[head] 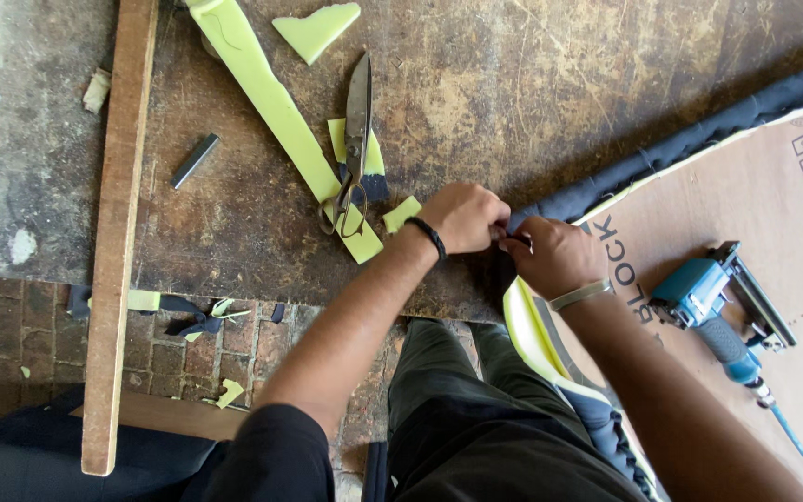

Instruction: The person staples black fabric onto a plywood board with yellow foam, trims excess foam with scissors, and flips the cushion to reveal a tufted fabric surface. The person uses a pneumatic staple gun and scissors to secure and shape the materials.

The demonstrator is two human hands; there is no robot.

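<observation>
My left hand (462,216) and my right hand (550,256) meet at the corner of a brown board panel (699,214), both pinching the dark navy fabric (699,139) that wraps its edge. Yellow-green foam (527,330) shows under the fabric along the panel's near edge. A black band sits on my left wrist and a metal bangle on my right. The fabric edge runs up and to the right from my fingers.
Large scissors (355,139) lie on a long foam strip (267,98) on the worn wooden workbench (513,84). A blue pneumatic staple gun (722,302) rests on the panel. A strip of staples (195,160) and a wooden plank (118,232) lie left. Scraps litter the brick floor.
</observation>
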